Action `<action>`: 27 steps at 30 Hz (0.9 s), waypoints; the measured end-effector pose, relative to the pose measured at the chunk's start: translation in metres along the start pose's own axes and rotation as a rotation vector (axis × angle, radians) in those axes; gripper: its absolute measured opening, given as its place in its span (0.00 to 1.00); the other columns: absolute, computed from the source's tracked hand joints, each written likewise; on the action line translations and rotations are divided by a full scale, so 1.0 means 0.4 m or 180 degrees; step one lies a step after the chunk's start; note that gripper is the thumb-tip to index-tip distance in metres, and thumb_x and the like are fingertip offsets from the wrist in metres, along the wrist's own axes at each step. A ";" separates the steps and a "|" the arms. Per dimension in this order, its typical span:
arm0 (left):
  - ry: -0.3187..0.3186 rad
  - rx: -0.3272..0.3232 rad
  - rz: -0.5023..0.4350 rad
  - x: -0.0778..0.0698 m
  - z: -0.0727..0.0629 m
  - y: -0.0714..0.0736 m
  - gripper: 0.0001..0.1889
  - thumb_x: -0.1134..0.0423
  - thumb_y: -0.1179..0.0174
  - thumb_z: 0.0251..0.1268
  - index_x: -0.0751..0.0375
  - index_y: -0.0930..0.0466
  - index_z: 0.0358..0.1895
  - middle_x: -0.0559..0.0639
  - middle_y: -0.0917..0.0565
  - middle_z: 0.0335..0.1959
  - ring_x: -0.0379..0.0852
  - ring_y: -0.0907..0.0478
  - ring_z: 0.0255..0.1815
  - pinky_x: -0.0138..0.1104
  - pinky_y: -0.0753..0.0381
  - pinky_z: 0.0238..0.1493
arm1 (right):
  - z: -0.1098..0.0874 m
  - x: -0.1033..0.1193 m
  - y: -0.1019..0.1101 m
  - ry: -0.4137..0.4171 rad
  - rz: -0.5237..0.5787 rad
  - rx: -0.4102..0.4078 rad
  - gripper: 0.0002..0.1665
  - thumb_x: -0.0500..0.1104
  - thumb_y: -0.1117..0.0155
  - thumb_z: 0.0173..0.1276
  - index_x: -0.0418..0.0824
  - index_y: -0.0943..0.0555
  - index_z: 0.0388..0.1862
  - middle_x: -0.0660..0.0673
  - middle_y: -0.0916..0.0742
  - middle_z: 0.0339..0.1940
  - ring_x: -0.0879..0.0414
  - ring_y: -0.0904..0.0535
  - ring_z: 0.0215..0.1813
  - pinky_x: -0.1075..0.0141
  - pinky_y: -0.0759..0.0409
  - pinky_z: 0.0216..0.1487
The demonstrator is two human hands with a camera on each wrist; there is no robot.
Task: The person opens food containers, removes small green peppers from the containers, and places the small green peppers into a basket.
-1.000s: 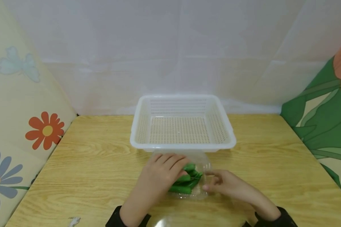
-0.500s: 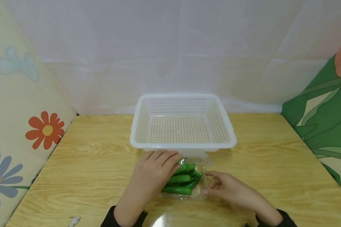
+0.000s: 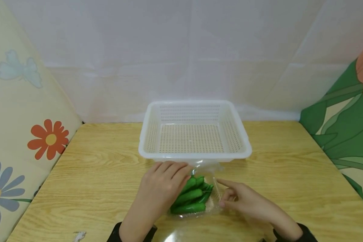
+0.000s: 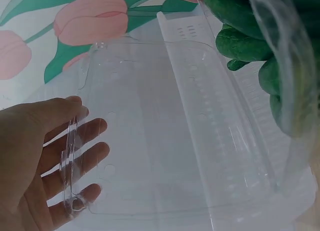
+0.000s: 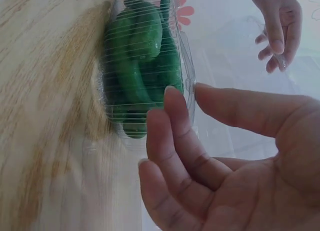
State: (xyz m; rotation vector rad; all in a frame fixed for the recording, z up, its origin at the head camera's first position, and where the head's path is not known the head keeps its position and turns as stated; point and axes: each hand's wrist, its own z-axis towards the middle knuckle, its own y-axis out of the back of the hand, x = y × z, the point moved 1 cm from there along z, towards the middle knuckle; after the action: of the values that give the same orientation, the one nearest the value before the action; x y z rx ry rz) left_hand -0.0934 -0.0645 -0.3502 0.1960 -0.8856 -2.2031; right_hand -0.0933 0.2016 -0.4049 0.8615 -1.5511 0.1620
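Over at the lower centre of the head view, green peppers [image 3: 189, 198] sit in a clear container [image 3: 216, 192], just below the white basket [image 3: 195, 155]. The left hand [image 3: 163, 188] pinches the raised lid's [image 4: 145, 131] edge, thumb against fingers; the right hand [image 3: 245, 200], loosely curled, pinches the container's rim.
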 end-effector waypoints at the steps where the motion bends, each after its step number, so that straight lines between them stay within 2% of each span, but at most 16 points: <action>1: 0.0000 -0.0013 0.0019 0.000 0.000 0.001 0.10 0.58 0.41 0.69 0.54 0.13 0.46 0.44 0.13 0.44 0.42 0.16 0.43 0.35 0.17 0.44 | 0.001 -0.002 0.002 0.0032 -0.0009 0.0006 0.48 0.40 0.31 0.66 0.16 0.46 0.71 0.48 0.15 0.31 0.58 0.19 0.32 0.67 0.18 0.35; 5: 0.0049 0.0024 0.0028 -0.002 0.001 0.004 0.10 0.58 0.39 0.68 0.54 0.12 0.46 0.44 0.12 0.44 0.42 0.16 0.44 0.35 0.17 0.46 | 0.002 -0.009 0.007 0.0131 -0.0028 -0.0008 0.45 0.38 0.32 0.66 0.16 0.45 0.70 0.49 0.15 0.31 0.60 0.20 0.32 0.67 0.17 0.35; 12: 0.0055 0.0000 0.0107 -0.017 0.003 0.006 0.15 0.56 0.48 0.75 0.55 0.11 0.44 0.45 0.12 0.42 0.42 0.15 0.42 0.35 0.16 0.44 | -0.002 -0.016 0.014 0.0184 -0.0144 -0.0090 0.41 0.36 0.33 0.67 0.16 0.41 0.69 0.50 0.15 0.31 0.62 0.21 0.31 0.68 0.19 0.32; 16: 0.0163 0.0049 0.0046 -0.024 0.003 0.010 0.11 0.57 0.43 0.69 0.55 0.12 0.44 0.46 0.12 0.42 0.43 0.16 0.42 0.36 0.17 0.45 | -0.005 -0.018 0.022 0.0168 -0.0320 -0.0114 0.37 0.36 0.34 0.68 0.17 0.37 0.67 0.50 0.15 0.33 0.62 0.20 0.34 0.67 0.19 0.35; 20: 0.0375 0.0210 -0.0092 -0.031 0.002 0.019 0.09 0.58 0.37 0.65 0.54 0.12 0.45 0.45 0.12 0.43 0.43 0.16 0.43 0.37 0.17 0.47 | -0.006 -0.021 0.032 0.0233 -0.0381 -0.0114 0.35 0.36 0.34 0.68 0.18 0.34 0.66 0.51 0.14 0.33 0.62 0.19 0.36 0.67 0.18 0.37; 25: 0.0472 0.0257 -0.0147 -0.040 0.001 0.027 0.11 0.57 0.32 0.62 0.54 0.12 0.46 0.45 0.12 0.42 0.43 0.16 0.41 0.37 0.17 0.45 | -0.006 -0.025 0.040 0.0409 -0.0269 -0.0027 0.36 0.38 0.33 0.67 0.17 0.34 0.65 0.52 0.14 0.32 0.63 0.20 0.35 0.68 0.19 0.35; 27: 0.0491 0.0268 -0.0148 -0.043 0.001 0.032 0.11 0.57 0.34 0.64 0.54 0.12 0.46 0.44 0.12 0.42 0.43 0.16 0.41 0.37 0.17 0.45 | -0.007 -0.027 0.042 0.0433 -0.0230 0.0013 0.36 0.37 0.33 0.67 0.16 0.35 0.65 0.51 0.14 0.32 0.63 0.20 0.35 0.67 0.18 0.35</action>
State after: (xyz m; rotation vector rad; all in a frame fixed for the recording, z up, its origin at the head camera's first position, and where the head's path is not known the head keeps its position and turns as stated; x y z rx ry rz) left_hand -0.0737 -0.0587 -0.3437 0.4250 -0.8961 -2.1617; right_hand -0.1020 0.2196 -0.4076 0.8905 -1.3914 0.1681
